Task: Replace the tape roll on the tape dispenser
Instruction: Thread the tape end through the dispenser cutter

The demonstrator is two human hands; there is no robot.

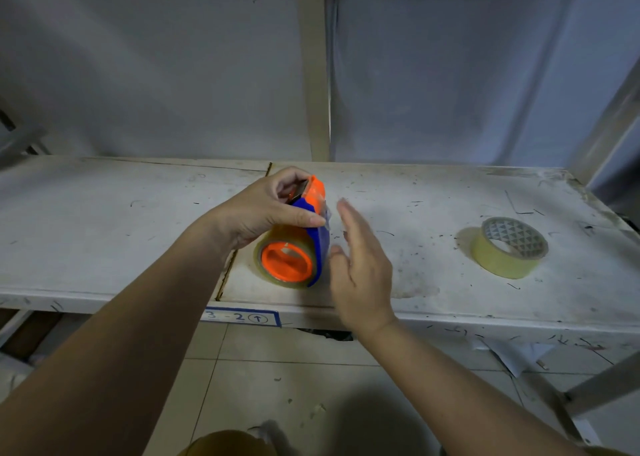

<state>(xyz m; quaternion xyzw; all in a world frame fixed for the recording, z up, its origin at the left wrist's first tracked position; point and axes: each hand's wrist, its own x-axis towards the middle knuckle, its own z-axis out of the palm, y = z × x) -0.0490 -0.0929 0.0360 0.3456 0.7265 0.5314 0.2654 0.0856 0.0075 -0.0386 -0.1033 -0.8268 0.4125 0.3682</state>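
Observation:
An orange and blue tape dispenser [317,244] stands on the white shelf [104,234], near its front edge at the middle. A clear tape roll [268,241] sits on its orange hub. My left hand [263,210] grips the dispenser's upper end, thumb pressed on the blue side. My right hand [360,258] hovers just right of the dispenser, fingers spread and holding nothing; it looks blurred. A second, yellowish tape roll [509,248] lies flat on the shelf to the right, apart from both hands.
The shelf is scuffed, with a seam [228,268] running front to back under the dispenser. A label reading 3-2 [240,317] is stuck on its front edge. Metal uprights [602,137] frame the right side. Tiled floor [277,386] lies below.

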